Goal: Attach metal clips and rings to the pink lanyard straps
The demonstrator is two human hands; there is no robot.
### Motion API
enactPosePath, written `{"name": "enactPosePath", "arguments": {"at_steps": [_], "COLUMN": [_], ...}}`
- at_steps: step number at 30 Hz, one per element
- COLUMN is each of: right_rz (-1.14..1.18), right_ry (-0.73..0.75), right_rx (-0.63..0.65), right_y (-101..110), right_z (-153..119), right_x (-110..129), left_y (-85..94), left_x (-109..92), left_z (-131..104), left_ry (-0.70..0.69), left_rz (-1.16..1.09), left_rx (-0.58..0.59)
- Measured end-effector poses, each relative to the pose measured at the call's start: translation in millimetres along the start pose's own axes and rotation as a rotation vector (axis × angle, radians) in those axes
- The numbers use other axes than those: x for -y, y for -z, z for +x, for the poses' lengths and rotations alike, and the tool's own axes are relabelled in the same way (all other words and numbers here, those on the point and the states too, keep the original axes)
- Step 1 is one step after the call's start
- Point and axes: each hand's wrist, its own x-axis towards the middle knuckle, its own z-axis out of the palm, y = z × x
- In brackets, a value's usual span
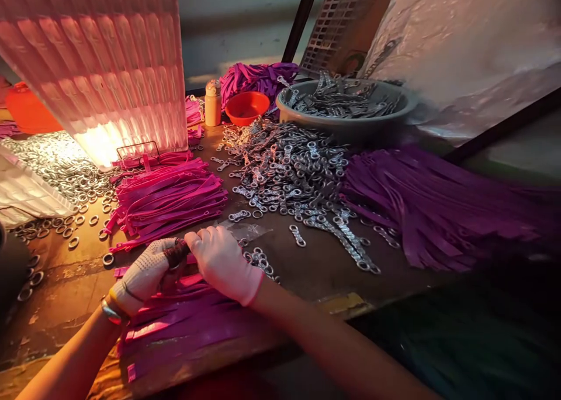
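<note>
My left hand (149, 269), in a white dotted glove with a watch at the wrist, is closed in front of me. Its fingers meet those of my right hand (225, 264), which wears a plain white glove and is curled shut. Between them shows a dark brown, ridged piece (176, 254); whether it is a held thing or a wrapped finger I cannot tell. What the fingertips grip is hidden. Under my hands lies a bundle of flat purple straps (188, 315). Just beyond, a stack of pink straps (175, 192) rests on the table (289, 277).
Metal ring links (284, 166) form a heap at centre, below a grey basin (346, 116) full of metal pieces. Loose rings (83, 180) spread at left beside a ribbed translucent panel (100, 55). More purple straps (433, 201) lie right. A red bowl (248, 107) and bottle (213, 103) stand behind.
</note>
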Motion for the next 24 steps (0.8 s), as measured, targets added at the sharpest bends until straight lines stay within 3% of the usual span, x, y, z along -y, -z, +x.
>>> {"name": "enactPosePath", "arguments": {"at_steps": [2, 4, 8, 12, 16, 24], "right_rz": [0.043, 0.084, 0.242, 0.453, 0.36, 0.188], "right_ry": [-0.049, -0.123, -0.242, -0.236, -0.333, -0.074], "right_rx": [0.023, 0.058, 0.163, 0.35, 0.57, 0.515], "right_y": [-2, -2, 9, 26, 29, 15], "right_z": [2, 4, 5, 8, 10, -8], "right_x": [-1, -2, -6, -15, -17, -10], "left_y": [-2.8, -4.6, -3.1, -5.8, -15.3, -24.8], "left_x": [0, -2, -7, -13, -10, 3], "left_z": [4, 7, 6, -2, -7, -3], "left_ry": [-0.138, -0.218, -0.143, -0.102, -0.154, -0.21], "left_rz": [0.172, 0.287, 0.206, 0.206, 0.344, 0.283], "left_rx": [-0.089, -0.098, 0.001, -0.089, -0.123, -0.074]}}
